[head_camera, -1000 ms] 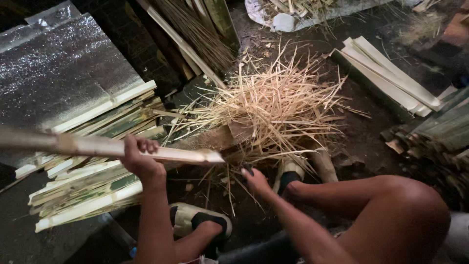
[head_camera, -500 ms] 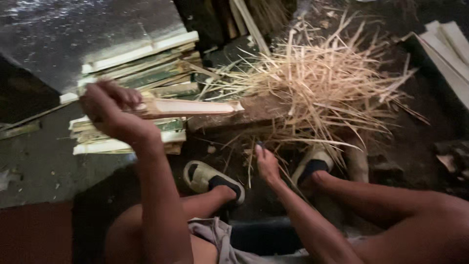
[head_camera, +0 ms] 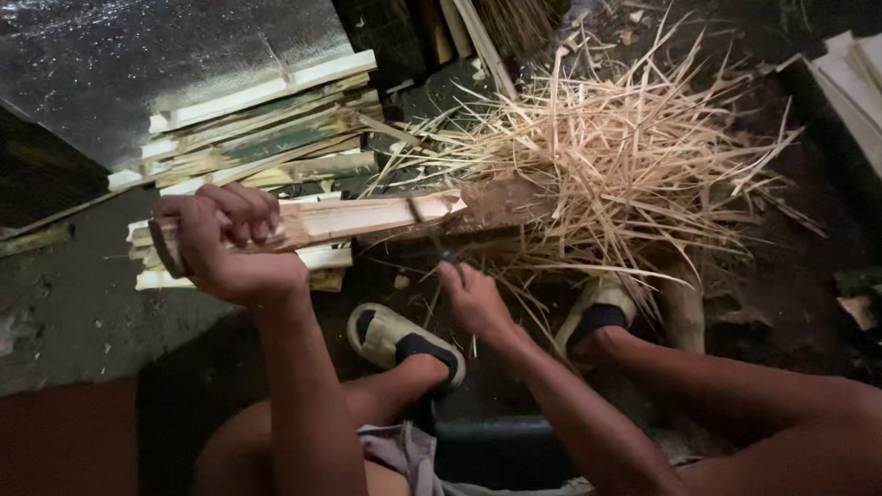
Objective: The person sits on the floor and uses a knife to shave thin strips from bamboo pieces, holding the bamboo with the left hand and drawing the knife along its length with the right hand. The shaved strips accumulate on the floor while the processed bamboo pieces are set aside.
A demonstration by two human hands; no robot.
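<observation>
Above the dirt floor (head_camera: 73, 312), left hand (head_camera: 230, 243) has its fingers curled tight around a split bamboo slat (head_camera: 367, 217), while right hand (head_camera: 473, 298) grips a small blade's handle (head_camera: 445, 255) beside the shavings pile (head_camera: 625, 156).

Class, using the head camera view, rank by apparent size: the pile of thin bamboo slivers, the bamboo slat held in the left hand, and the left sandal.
1. pile of bamboo slivers
2. bamboo slat
3. left sandal, though nearer the camera

Split bamboo slat (head_camera: 349, 220) (pale, flat, ragged at its far end) lies near-horizontal, its near end gripped, its far end resting on a wooden block (head_camera: 501, 207).
</observation>
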